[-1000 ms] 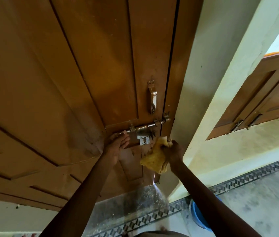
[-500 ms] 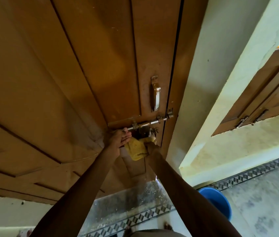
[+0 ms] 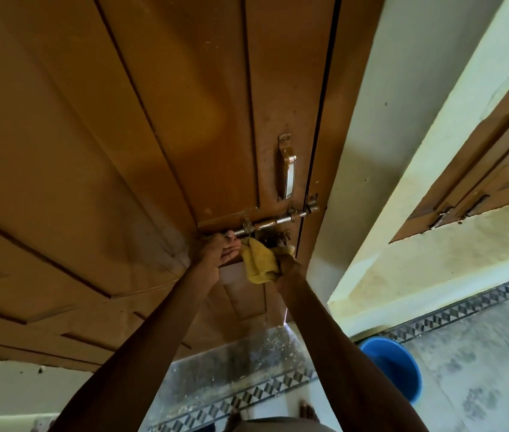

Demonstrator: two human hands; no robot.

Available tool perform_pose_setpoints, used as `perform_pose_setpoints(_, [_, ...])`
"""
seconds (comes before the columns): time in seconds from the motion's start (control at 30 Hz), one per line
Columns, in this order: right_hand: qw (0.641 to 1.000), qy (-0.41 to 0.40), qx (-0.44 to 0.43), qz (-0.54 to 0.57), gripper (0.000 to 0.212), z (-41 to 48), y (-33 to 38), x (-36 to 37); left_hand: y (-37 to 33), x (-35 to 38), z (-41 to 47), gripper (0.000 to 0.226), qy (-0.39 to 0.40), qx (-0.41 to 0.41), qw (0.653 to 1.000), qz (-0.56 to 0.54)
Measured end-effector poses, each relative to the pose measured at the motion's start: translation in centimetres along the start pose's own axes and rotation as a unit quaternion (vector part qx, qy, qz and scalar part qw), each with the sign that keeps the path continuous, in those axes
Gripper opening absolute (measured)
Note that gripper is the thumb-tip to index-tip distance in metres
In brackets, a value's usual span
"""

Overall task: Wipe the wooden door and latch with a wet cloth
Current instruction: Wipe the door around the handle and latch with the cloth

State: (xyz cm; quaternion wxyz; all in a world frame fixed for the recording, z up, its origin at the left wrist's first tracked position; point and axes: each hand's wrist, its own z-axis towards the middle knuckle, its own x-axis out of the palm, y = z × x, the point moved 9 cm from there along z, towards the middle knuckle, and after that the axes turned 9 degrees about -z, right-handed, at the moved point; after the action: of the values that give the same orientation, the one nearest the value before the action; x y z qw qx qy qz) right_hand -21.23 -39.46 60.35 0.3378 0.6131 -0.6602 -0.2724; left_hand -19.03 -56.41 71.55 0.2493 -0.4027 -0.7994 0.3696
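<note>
A brown panelled wooden door (image 3: 153,135) fills the upper left of the head view. Its metal latch (image 3: 278,220) runs across the door near the right edge, under a metal pull handle (image 3: 287,168). My left hand (image 3: 214,252) grips the left end of the latch bolt. My right hand (image 3: 287,265) holds a yellow cloth (image 3: 259,260) pressed against the door just below the latch, over the hasp. The cloth hides most of my right hand's fingers.
A pale plastered wall (image 3: 402,151) stands right of the door frame, with a wooden shuttered window (image 3: 480,169) further right. A blue bucket (image 3: 393,366) sits on the floor by my right arm. A patterned tile border (image 3: 247,397) runs along the floor.
My right hand has carried the cloth from below and right of the latch up against the door under the latch. My left hand stays on the bolt end. The view has shifted a little.
</note>
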Motion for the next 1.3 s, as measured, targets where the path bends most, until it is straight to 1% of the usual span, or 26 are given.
perform_pose_setpoints(0.03, [1.0,0.005,-0.003,0.008,0.03,0.0,0.4,-0.1,0.0,0.1,0.0,0.026,0.001,-0.002,1.0,-0.004])
perform_pose_setpoints(0.07, [1.0,-0.002,-0.006,-0.007,0.028,0.2,0.6,-0.1,-0.1,0.1,0.0,0.027,0.0,-0.003,1.0,-0.01])
perform_pose_setpoints(0.1, [0.999,0.001,-0.013,-0.035,0.023,0.2,0.7,0.3,-0.1,0.0,0.0,0.027,-0.001,-0.002,1.0,-0.014])
perform_pose_setpoints(0.13, [0.997,0.007,-0.021,-0.08,0.024,-0.1,0.8,0.8,0.0,-0.1,0.1,0.027,0.001,-0.002,1.0,-0.013])
perform_pose_setpoints(0.17, [0.995,0.015,-0.003,-0.093,0.031,0.3,0.3,1.1,0.1,-0.1,0.2,0.025,0.004,-0.002,1.0,-0.014])
perform_pose_setpoints(0.2, [0.995,0.035,0.013,-0.088,0.032,-0.1,0.2,1.5,0.2,0.0,0.4,0.021,0.01,-0.001,1.0,-0.012])
perform_pose_setpoints(0.23, [0.995,0.051,0.02,-0.083,0.027,-0.2,0.3,1.6,0.2,0.0,0.5,0.014,0.016,0.003,1.0,-0.015])
perform_pose_setpoints(0.27, [0.995,0.059,0.018,-0.078,0.018,-1.0,0.9,1.0,0.1,0.0,0.3,0.016,0.02,0.007,1.0,-0.015])
perform_pose_setpoints(0.3, [0.997,0.048,0.011,-0.061,0.012,-1.5,1.5,0.2,0.1,-0.1,0.4,0.022,0.021,0.009,1.0,-0.011])
perform_pose_setpoints(0.33, [0.998,0.033,0.001,-0.05,0.009,-2.4,2.2,-1.2,0.2,-0.2,0.6,0.023,0.021,0.006,1.0,-0.009])
perform_pose_setpoints(0.37, [0.998,0.005,-0.025,-0.049,0.005,-2.9,2.9,-2.6,0.2,-0.2,0.7,0.019,0.023,0.007,1.0,-0.009])
perform_pose_setpoints(0.43, [0.989,-0.076,-0.106,-0.067,0.01,-4.9,4.9,-5.8,0.3,-0.2,0.6,0.014,0.033,0.0,0.999,-0.023])
perform_pose_setpoints(0.5, [0.958,-0.175,-0.205,-0.102,0.009,-8.0,8.1,-8.5,0.2,0.0,0.3,0.026,0.039,-0.001,0.999,-0.031])
perform_pose_setpoints(0.53, [0.928,-0.232,-0.257,-0.14,0.01,-9.5,10.0,-9.4,0.2,0.1,0.2,0.031,0.04,-0.002,0.999,-0.032])
perform_pose_setpoints(0.57, [0.894,-0.273,-0.307,-0.181,0.017,-10.8,12.0,-9.6,0.2,0.1,0.0,0.032,0.038,-0.002,0.999,-0.035])
perform_pose_setpoints(0.63, [0.842,-0.305,-0.37,-0.246,0.025,-11.2,14.5,-8.5,0.1,0.4,-0.4,0.024,0.029,0.003,0.999,-0.037])
perform_pose_setpoints(0.7, [0.833,-0.286,-0.38,-0.282,0.03,-9.9,15.0,-6.1,0.2,0.5,-0.4,0.011,0.019,0.002,0.999,-0.032])
perform_pose_setpoints(0.8, [0.805,-0.263,-0.416,-0.332,0.045,-8.6,14.5,-2.9,0.0,0.7,-0.5,0.026,0.017,0.006,0.999,-0.037])
perform_pose_setpoints(0.87, [0.78,-0.24,-0.438,-0.377,0.05,-8.3,14.4,-2.4,-0.1,0.6,-0.5,0.029,0.014,0.003,0.999,-0.038])
perform_pose_setpoints(0.9, [0.758,-0.225,-0.456,-0.409,0.051,-8.2,14.5,-2.4,0.0,0.5,-0.5,0.028,0.008,0.004,0.999,-0.037])
perform_pose_setpoints(0.97, [0.701,-0.198,-0.487,-0.482,0.054,-8.1,14.9,-2.3,0.0,0.6,-0.3,0.027,0.001,0.01,1.0,-0.028])
perform_pose_setpoints(1.03, [0.655,-0.196,-0.507,-0.525,0.057,-8.3,15.2,-1.9,0.1,0.9,-0.3,0.025,0.0,0.008,1.0,-0.023])
perform_pose_setpoints(1.13, [0.636,-0.196,-0.529,-0.526,0.06,-9.3,14.8,-0.9,0.2,1.0,0.0,0.025,-0.003,-0.002,1.0,-0.023])
perform_pose_setpoints(1.2, [0.619,-0.168,-0.553,-0.532,0.062,-10.1,14.0,0.6,0.1,0.8,-0.1,0.023,-0.014,0.0,1.0,-0.021])
perform_pose_setpoints(1.27, [0.589,-0.137,-0.568,-0.558,0.066,-10.4,13.3,2.2,0.0,0.7,-0.2,0.028,-0.019,0.004,1.0,-0.022])
perform_pose_setpoints(1.3, [0.585,-0.134,-0.567,-0.564,0.067,-10.4,13.4,2.5,0.0,0.6,-0.2,0.026,-0.021,0.008,0.999,-0.024])
